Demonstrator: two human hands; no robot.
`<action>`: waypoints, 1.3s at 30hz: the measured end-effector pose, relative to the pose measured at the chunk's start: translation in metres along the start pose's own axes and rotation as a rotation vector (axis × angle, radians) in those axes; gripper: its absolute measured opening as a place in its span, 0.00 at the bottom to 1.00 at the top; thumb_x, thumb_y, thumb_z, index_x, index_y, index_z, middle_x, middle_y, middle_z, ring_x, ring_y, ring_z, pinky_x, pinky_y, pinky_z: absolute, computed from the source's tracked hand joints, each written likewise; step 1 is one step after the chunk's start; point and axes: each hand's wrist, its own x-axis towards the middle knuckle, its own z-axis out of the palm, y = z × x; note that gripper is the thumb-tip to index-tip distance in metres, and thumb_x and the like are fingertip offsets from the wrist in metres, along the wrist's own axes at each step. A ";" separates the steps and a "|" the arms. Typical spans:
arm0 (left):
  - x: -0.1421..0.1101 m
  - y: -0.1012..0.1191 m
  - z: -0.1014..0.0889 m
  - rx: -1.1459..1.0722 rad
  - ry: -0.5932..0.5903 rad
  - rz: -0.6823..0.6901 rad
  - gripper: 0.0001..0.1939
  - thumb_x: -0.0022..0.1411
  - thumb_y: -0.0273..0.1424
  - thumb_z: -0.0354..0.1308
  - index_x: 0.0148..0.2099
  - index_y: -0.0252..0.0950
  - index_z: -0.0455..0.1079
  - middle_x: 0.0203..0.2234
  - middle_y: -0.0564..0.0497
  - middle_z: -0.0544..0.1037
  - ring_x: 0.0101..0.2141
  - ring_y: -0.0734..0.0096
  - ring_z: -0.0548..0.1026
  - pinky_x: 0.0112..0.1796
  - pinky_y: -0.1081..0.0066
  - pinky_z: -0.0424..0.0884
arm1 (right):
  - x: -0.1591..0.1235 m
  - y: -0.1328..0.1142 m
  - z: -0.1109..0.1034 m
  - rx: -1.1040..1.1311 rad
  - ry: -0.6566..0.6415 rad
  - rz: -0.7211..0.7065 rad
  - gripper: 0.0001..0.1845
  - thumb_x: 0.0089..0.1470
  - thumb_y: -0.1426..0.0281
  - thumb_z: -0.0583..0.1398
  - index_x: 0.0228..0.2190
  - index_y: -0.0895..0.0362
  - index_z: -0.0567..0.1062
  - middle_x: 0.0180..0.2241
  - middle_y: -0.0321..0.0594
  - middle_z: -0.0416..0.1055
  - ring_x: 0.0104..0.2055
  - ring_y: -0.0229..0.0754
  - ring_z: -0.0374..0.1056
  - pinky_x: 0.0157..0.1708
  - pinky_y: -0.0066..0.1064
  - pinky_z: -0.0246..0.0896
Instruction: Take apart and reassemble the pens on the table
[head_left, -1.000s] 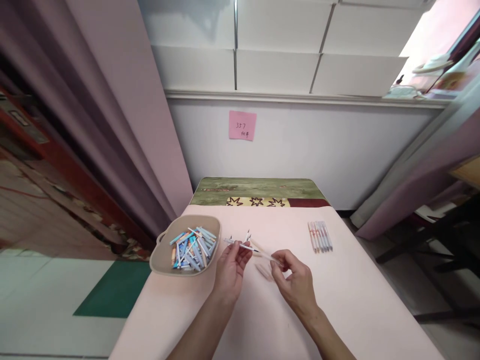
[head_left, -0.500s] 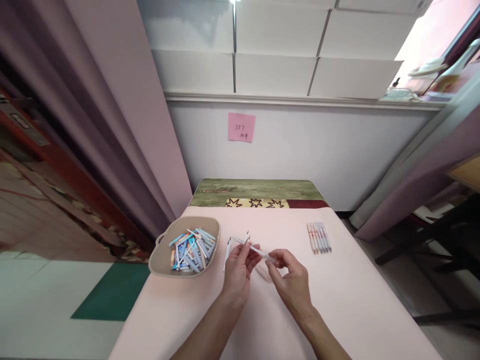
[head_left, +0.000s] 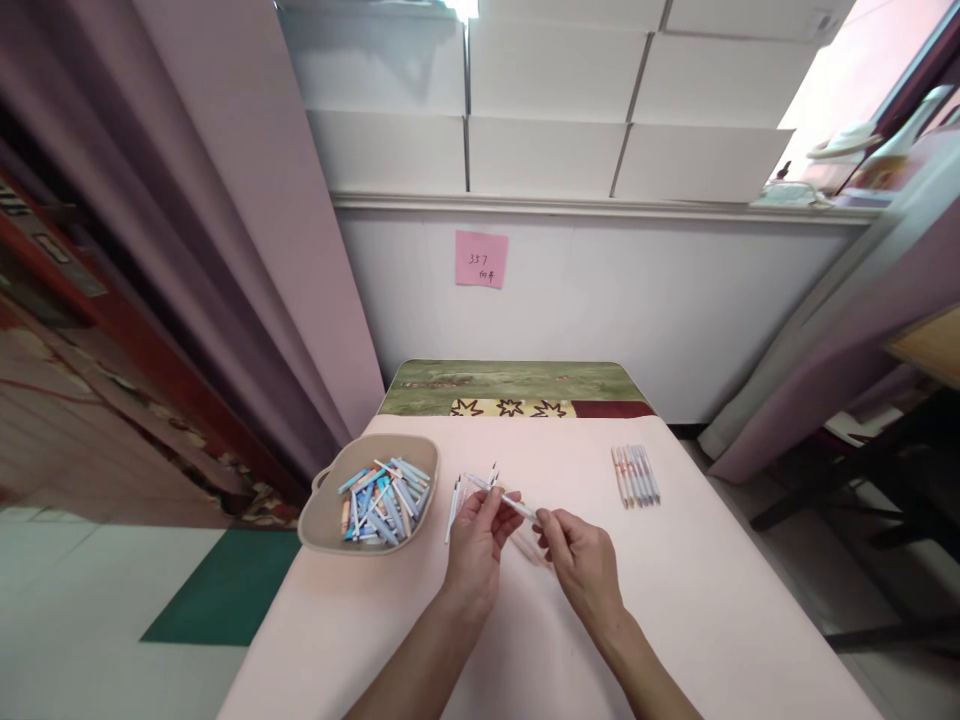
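Between my two hands is a slim, pale pen (head_left: 519,507), held at a slant above the table. My left hand (head_left: 480,535) pinches it around the middle, and its far end sticks out past the fingers. The fingers of my right hand (head_left: 577,548) are closed on the near end. Several thin white pen refills (head_left: 454,508) with dark tips lie on the table just beyond my left hand, partly hidden by it. Clear, pinkish pen parts (head_left: 529,548) lie beneath the held pen, too faint to make out fully.
To the left stands a beige basket (head_left: 315,525) heaped with blue, white and orange pen parts. A row of several pens (head_left: 636,476) lies at the right. Pale cloth covers the table (head_left: 675,620), whose green patterned far end (head_left: 517,372) meets the wall.
My right hand's fingers have closed more tightly around the pen's near end, and the hand has turned slightly. My left hand keeps its pinch. The view has shifted a little.
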 end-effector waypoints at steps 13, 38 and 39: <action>-0.001 -0.002 -0.001 -0.001 0.008 0.000 0.10 0.51 0.28 0.67 0.33 0.31 0.69 0.29 0.45 0.81 0.28 0.70 0.78 0.32 0.72 0.75 | -0.004 0.002 -0.002 -0.018 -0.024 0.004 0.16 0.55 0.54 0.57 0.35 0.53 0.72 0.23 0.33 0.72 0.22 0.37 0.66 0.23 0.24 0.58; 0.000 -0.008 -0.002 0.022 0.001 -0.011 0.11 0.49 0.29 0.68 0.32 0.32 0.69 0.28 0.46 0.80 0.28 0.70 0.77 0.32 0.72 0.75 | -0.009 0.007 0.000 -0.080 -0.079 -0.014 0.17 0.59 0.56 0.53 0.27 0.53 0.73 0.19 0.33 0.71 0.20 0.37 0.66 0.21 0.24 0.55; 0.001 -0.008 -0.003 0.026 0.001 -0.011 0.11 0.49 0.29 0.68 0.32 0.32 0.69 0.28 0.45 0.80 0.28 0.70 0.77 0.32 0.72 0.75 | -0.009 0.007 0.000 -0.079 -0.086 -0.010 0.18 0.59 0.56 0.52 0.27 0.53 0.73 0.19 0.33 0.71 0.20 0.37 0.65 0.21 0.24 0.54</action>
